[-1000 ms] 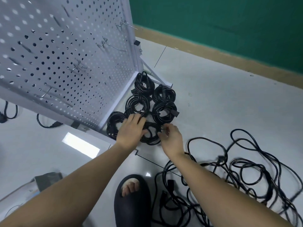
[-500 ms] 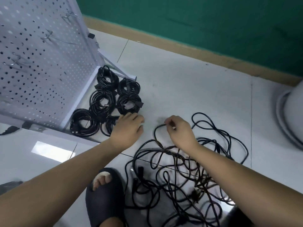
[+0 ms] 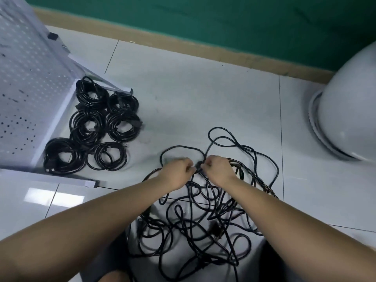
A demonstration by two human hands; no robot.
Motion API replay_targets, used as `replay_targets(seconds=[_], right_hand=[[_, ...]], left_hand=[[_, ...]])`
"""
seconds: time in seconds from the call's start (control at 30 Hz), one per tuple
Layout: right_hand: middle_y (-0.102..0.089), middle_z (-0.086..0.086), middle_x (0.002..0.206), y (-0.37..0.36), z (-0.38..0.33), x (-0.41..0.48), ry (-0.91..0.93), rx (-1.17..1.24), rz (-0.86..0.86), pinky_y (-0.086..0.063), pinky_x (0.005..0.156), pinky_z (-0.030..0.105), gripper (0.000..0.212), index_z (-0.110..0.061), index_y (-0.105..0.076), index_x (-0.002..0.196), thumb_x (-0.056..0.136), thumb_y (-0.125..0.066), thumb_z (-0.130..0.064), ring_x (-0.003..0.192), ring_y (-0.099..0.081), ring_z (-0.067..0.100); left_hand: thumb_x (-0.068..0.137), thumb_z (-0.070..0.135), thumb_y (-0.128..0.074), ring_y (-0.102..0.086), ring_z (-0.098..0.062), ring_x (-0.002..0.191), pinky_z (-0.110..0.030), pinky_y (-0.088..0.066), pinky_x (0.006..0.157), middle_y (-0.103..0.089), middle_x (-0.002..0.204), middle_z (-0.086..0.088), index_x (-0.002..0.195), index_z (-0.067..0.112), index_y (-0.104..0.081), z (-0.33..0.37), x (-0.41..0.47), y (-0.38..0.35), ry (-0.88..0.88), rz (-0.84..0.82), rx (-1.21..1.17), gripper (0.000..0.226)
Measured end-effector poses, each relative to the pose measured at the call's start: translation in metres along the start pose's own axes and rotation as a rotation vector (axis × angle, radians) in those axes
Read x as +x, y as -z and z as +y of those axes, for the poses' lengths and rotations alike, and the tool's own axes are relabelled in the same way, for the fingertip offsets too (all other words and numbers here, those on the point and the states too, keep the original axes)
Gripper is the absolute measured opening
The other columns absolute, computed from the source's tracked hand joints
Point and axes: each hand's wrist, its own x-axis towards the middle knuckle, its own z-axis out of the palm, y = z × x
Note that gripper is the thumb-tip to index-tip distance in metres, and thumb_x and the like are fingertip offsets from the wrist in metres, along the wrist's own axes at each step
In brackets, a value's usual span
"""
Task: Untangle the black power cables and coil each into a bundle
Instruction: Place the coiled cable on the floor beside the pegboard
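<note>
- Two bare forearms reach forward from the bottom of the view over a pale tiled floor (image 3: 203,94).
- A loose tangle of black cables (image 3: 195,224) lies on the floor straight in front of the person, under and just beyond the forearms.
- The cables in it are thin, round and matt black. They cross over one another in many open curls with no order, and wide loops spread from the far edge.
- The left hand (image 3: 177,171) and the right hand (image 3: 218,169) meet at the far edge of the tangle, almost touching.
- Both hands have their fingers curled and pinch one cable (image 3: 199,166) between them. There is a small dark lump at that spot that may be a plug, but it is too blurred to tell.
- Six coiled bundles (image 3: 122,125) of the same black cable lie on the floor to the left, well apart from the tangle.
- Each bundle is a neat ring of several turns with an open centre. They sit close together in two rough rows, some touching.
- The bundles lie against the foot of a white pegboard (image 3: 30,78), which leans away to the left.
- A green wall (image 3: 223,21) with a tan skirting strip runs along the top.
- A large white rounded object (image 3: 350,110) stands at the right edge; I cannot tell what it is.
</note>
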Motion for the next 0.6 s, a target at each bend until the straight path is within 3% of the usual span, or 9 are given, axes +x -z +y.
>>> replay_targets(seconds=[0.13, 0.27, 0.33, 0.4, 0.5, 0.6], right_hand=[[-0.069, 0.003, 0.076, -0.014, -0.004, 0.01, -0.066, 0.038, 0.037, -0.04, 0.057, 0.032, 0.038, -0.015, -0.067, 0.081, 0.098, -0.072, -0.048, 0.078, -0.066, 0.026], [-0.062, 0.004, 0.076, -0.02, -0.012, 0.016, -0.182, -0.019, -0.009, -0.038, 0.049, 0.027, 0.049, -0.012, -0.06, 0.086, 0.095, -0.073, -0.058, 0.068, -0.063, 0.023], [-0.066, 0.003, 0.074, -0.02, -0.015, 0.019, -0.23, 0.146, -0.033, -0.036, 0.044, 0.025, 0.045, -0.01, -0.066, 0.084, 0.093, -0.078, -0.052, 0.061, -0.061, 0.016], [-0.06, -0.001, 0.063, -0.017, -0.02, 0.016, -0.226, 0.41, 0.027, -0.032, 0.043, 0.025, 0.044, -0.014, -0.06, 0.07, 0.089, -0.085, -0.046, 0.053, -0.052, 0.013], [-0.055, -0.006, 0.052, 0.0, -0.035, -0.001, -0.179, 0.675, 0.108, -0.037, 0.051, 0.028, 0.042, -0.018, -0.056, 0.067, 0.087, -0.087, -0.037, 0.048, -0.051, 0.01], [-0.063, 0.004, 0.057, 0.041, -0.051, -0.023, -0.098, 0.777, 0.084, -0.04, 0.049, 0.028, 0.03, -0.014, -0.059, 0.075, 0.089, -0.082, -0.026, 0.048, -0.054, 0.015]], left_hand=[[0.109, 0.032, -0.052, -0.066, -0.026, 0.105, -0.036, -0.051, 0.088, -0.071, 0.115, -0.006, 0.124, 0.016, -0.071, 0.009, 0.008, -0.007, 0.093, -0.099, -0.124, 0.029], [0.101, 0.009, -0.057, -0.069, -0.023, 0.095, -0.036, -0.055, 0.079, -0.075, 0.103, -0.003, 0.098, 0.027, -0.074, 0.01, 0.009, -0.008, 0.236, -0.135, -0.45, 0.024], [0.097, 0.007, -0.063, -0.071, -0.024, 0.11, -0.042, -0.057, 0.097, -0.077, 0.11, -0.002, 0.103, 0.028, -0.074, 0.009, 0.009, -0.006, 0.258, -0.101, -0.563, 0.024], [0.091, 0.016, -0.069, -0.072, -0.018, 0.113, -0.045, -0.053, 0.108, -0.078, 0.111, 0.002, 0.112, 0.026, -0.073, 0.01, 0.007, 0.001, 0.221, -0.061, -0.632, 0.024], [0.079, 0.035, -0.07, -0.075, -0.013, 0.105, -0.046, -0.054, 0.106, -0.081, 0.105, 0.006, 0.116, 0.031, -0.072, 0.017, 0.003, 0.022, 0.146, -0.017, -0.671, 0.037], [0.085, 0.032, -0.072, -0.075, -0.009, 0.097, -0.043, -0.056, 0.099, -0.081, 0.096, 0.008, 0.109, 0.029, -0.071, 0.036, -0.004, 0.051, 0.073, 0.035, -0.67, 0.024]])
